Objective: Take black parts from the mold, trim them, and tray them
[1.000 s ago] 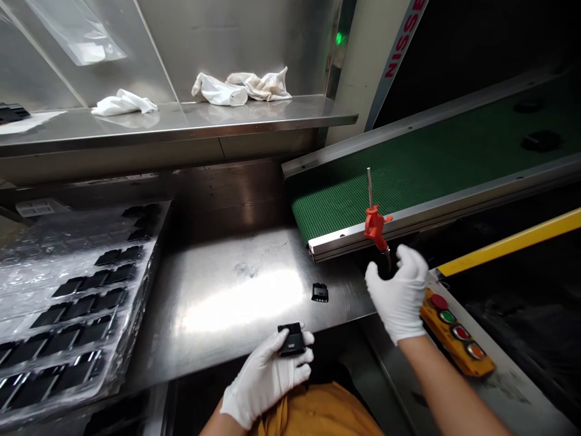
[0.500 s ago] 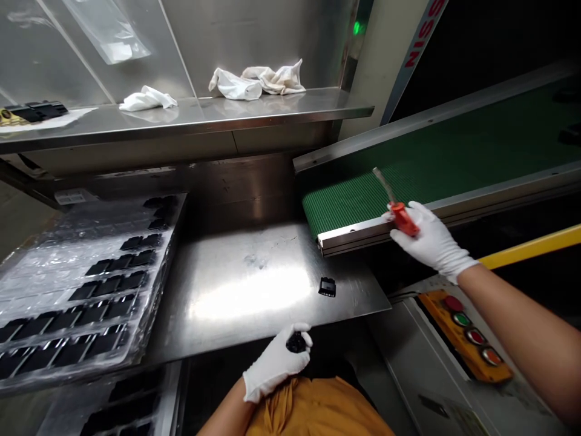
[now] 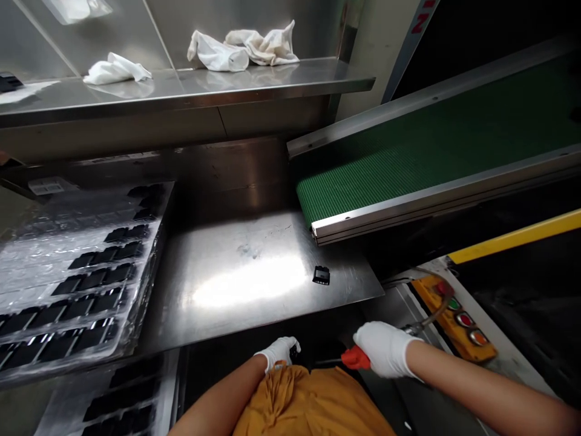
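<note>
My right hand (image 3: 384, 348), in a white glove, is closed round a red air blow gun (image 3: 356, 358). Its thin nozzle points left, towards my other hand, and a hose comes out behind my wrist. Close to my body, my left hand (image 3: 280, 351), also gloved, grips a small black plastic part (image 3: 295, 350), mostly hidden by the fingers. Another black plastic part (image 3: 321, 275) lies on the steel table (image 3: 245, 327) near its right front corner, apart from both hands.
Clear plastic trays (image 3: 154, 242) with rows of black parts sit at the left. A green conveyor belt (image 3: 363, 188) slopes up at the right, above a yellow bar (image 3: 517, 236) and a button box (image 3: 467, 321). White cloths (image 3: 218, 51) lie on the back shelf (image 3: 177, 91).
My right hand has come down and left from the conveyor's edge with the red air blow gun. My left hand has drawn slightly down and left, closer to my body. The view has shifted.
</note>
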`<state>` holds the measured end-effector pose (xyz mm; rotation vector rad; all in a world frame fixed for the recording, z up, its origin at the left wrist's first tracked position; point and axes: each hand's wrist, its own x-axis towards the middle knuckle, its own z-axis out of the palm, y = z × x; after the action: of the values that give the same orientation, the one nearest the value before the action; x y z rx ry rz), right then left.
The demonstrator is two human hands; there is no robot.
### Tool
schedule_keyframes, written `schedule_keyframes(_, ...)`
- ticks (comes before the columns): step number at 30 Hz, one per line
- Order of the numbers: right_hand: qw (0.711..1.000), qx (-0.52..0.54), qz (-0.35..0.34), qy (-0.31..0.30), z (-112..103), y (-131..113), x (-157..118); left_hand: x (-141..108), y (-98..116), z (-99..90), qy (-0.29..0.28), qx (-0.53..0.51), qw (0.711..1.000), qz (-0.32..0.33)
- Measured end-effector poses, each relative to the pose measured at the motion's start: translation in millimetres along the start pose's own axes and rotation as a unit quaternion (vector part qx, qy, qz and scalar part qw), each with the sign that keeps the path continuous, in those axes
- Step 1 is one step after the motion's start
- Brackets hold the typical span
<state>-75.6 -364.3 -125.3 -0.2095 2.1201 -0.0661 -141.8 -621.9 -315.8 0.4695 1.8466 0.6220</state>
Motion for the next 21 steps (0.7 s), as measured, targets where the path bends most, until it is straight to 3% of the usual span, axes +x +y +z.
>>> schedule_keyframes(5,1.0,-0.007,-0.005,0.004,3.8,-11.4,29.5,6.1,-6.6,12.2,-0.022,0.0,1.0,-0.002)
schedule_keyframes(13,1.0,-0.009,-0.001,0.024,-10.5,-18.3,33.6,10.2,-16.0,21.1,-0.008,-0.02,0.999,-0.033)
schedule_keyframes(21,1.0,-0.011,0.001,0.016,-6.8,-22.2,40.2,17.0,-26.6,22.1,-0.003,-0.051,0.998,-0.047)
